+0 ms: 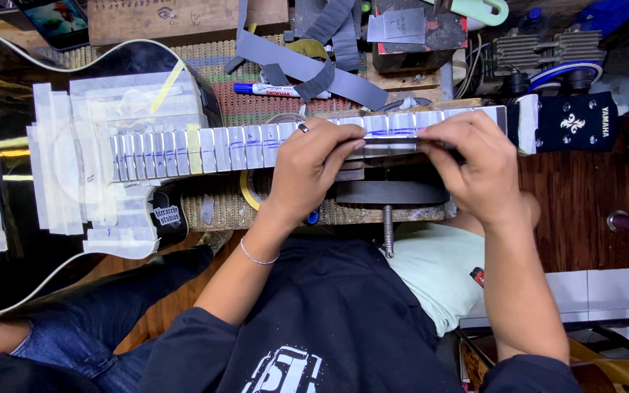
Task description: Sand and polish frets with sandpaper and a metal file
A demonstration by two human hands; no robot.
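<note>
Across the taped guitar neck (256,145) on the counter (584,196), left hand (311,164) and right hand (475,167) both pinch a thin flat tool (391,145) mid-fretwork, likely needing steady, level strokes.

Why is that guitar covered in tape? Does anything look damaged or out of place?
Nothing looks broken. The oddity is deliberate-looking: pale tape strips mask the guitar neck and body, some marked with blue lines. Both the left hand and right hand press a flat bar against the neck.

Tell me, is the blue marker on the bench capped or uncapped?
Capped. The blue marker lies flat behind the guitar neck, and a blue cap covers its left end; no tip shows.
</note>
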